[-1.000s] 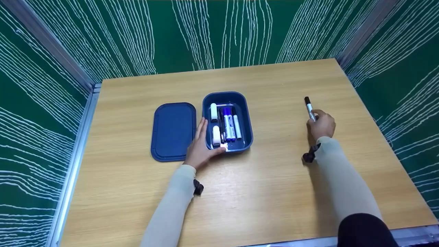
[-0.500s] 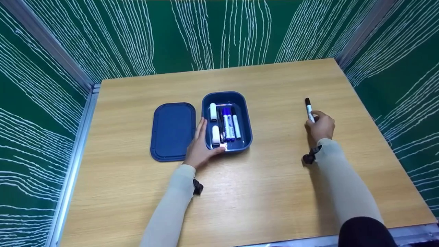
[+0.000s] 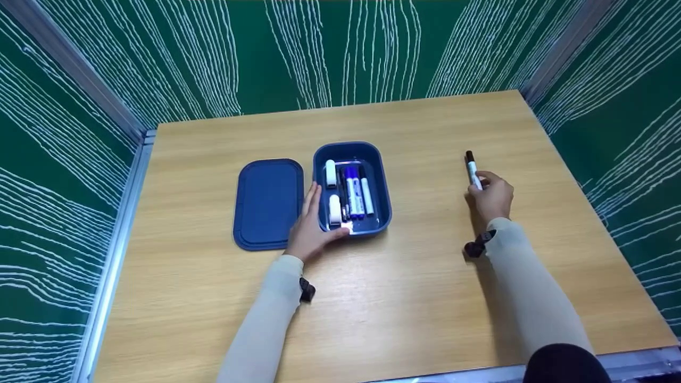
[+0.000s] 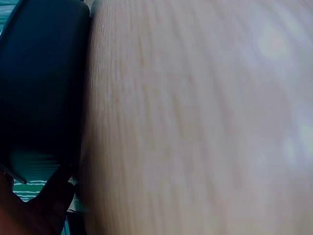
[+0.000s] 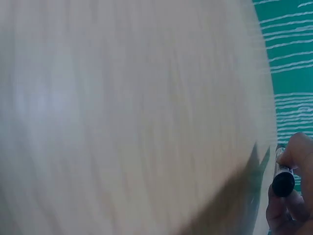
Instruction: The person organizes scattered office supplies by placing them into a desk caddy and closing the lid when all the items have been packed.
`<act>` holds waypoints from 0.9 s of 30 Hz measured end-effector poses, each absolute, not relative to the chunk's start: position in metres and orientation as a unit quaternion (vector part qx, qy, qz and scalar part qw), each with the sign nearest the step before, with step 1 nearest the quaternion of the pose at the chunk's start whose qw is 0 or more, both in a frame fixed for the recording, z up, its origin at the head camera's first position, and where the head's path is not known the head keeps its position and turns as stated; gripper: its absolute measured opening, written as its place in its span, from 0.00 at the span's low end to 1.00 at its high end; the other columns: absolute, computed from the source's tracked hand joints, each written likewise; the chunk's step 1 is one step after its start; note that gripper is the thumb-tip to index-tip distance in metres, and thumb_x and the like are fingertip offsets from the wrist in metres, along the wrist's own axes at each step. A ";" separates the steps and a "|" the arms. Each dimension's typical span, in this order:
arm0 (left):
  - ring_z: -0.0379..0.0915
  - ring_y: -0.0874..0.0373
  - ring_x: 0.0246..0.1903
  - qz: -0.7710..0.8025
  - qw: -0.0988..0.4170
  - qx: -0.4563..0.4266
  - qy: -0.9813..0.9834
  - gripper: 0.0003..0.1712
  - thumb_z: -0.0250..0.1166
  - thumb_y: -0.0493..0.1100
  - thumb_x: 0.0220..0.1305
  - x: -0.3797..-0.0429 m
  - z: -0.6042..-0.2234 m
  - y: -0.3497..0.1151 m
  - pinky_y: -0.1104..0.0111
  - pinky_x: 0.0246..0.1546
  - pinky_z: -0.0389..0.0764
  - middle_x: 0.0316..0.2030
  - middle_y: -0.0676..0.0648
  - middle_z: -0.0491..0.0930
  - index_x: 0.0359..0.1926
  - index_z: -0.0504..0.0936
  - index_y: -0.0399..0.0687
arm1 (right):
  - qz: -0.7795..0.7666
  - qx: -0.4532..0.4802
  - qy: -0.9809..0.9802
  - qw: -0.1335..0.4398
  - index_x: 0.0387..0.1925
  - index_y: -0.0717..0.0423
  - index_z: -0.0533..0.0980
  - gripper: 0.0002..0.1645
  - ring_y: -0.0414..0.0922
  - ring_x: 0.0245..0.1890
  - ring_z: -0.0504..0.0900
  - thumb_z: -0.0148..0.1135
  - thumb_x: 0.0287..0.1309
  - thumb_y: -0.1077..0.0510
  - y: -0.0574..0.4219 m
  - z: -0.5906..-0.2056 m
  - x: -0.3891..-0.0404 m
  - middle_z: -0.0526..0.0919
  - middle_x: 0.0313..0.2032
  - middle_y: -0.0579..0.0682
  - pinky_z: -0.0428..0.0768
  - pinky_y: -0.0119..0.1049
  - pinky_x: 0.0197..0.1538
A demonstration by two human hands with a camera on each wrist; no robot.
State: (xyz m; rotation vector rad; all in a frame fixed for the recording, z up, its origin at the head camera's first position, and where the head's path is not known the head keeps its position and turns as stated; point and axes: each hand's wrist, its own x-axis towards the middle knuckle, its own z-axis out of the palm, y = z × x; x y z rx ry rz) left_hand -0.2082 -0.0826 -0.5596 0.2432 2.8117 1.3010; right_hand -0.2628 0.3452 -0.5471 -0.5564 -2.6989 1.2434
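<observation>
Against the near left corner of a dark blue box (image 3: pixel 385 210) rests my left hand (image 3: pixel 311 231). Its straight fingers lie along the left wall and its thumb along the near rim. In the left wrist view the box wall (image 4: pixel 44 83) looms dark, the fingers at its lower end. Inside lie blue-capped markers (image 3: pixel 353 194), a slim white marker (image 3: pixel 367 196), a dark pen (image 3: pixel 343 199) and two white rounded pieces (image 3: pixel 331 173). Far to the right, my right hand (image 3: pixel 495 198) pinches a white marker (image 3: pixel 472 167) with a black cap, pointing away from me.
A dark blue lid (image 3: pixel 269 205) lies flat left of the box. The wooden table (image 3: pixel 425 298) spans the booth, with a metal rail (image 3: pixel 104 298) at its left edge. Green walls (image 3: pixel 367 53) with white lines close in the back and sides.
My right hand has shifted slightly left with the black-capped marker in its fingers. The left hand, box and lid stay in place.
</observation>
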 end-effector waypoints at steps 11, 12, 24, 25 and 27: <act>0.48 0.45 0.71 0.420 0.025 0.075 0.904 0.74 0.66 0.81 0.35 -0.208 -0.560 -0.083 0.41 0.62 0.59 0.74 0.67 0.28 0.77 0.38 0.66 | 0.432 -0.181 -0.881 0.071 0.64 0.51 0.73 0.27 0.48 0.46 0.77 0.60 0.62 0.63 0.330 -0.540 -0.262 0.77 0.51 0.56 0.78 0.35 0.43; 0.48 0.45 0.71 0.421 0.026 0.075 0.904 0.74 0.67 0.80 0.35 -0.209 -0.560 -0.083 0.41 0.62 0.59 0.75 0.67 0.28 0.77 0.38 0.66 | 0.432 -0.181 -0.880 0.072 0.63 0.51 0.74 0.27 0.48 0.46 0.77 0.61 0.62 0.63 0.330 -0.540 -0.262 0.77 0.51 0.56 0.78 0.35 0.43; 0.47 0.45 0.71 0.424 0.018 0.076 0.902 0.74 0.66 0.81 0.35 -0.208 -0.561 -0.083 0.39 0.62 0.58 0.75 0.66 0.30 0.77 0.38 0.66 | 0.442 -0.169 -0.876 0.095 0.61 0.51 0.76 0.27 0.48 0.44 0.77 0.61 0.59 0.64 0.317 -0.537 -0.258 0.78 0.48 0.56 0.78 0.36 0.43; 0.47 0.45 0.71 0.424 0.019 0.077 0.902 0.74 0.67 0.81 0.35 -0.208 -0.561 -0.083 0.39 0.62 0.58 0.75 0.67 0.30 0.77 0.38 0.66 | 0.442 -0.167 -0.876 0.099 0.60 0.51 0.76 0.26 0.48 0.43 0.78 0.61 0.58 0.64 0.316 -0.537 -0.258 0.78 0.48 0.56 0.78 0.35 0.42; 0.48 0.45 0.71 0.425 0.016 0.080 0.902 0.73 0.67 0.80 0.35 -0.208 -0.561 -0.083 0.40 0.61 0.60 0.75 0.66 0.30 0.78 0.39 0.64 | 0.437 -0.160 -0.878 0.113 0.59 0.52 0.77 0.26 0.48 0.42 0.78 0.61 0.58 0.64 0.314 -0.537 -0.258 0.79 0.46 0.56 0.78 0.35 0.41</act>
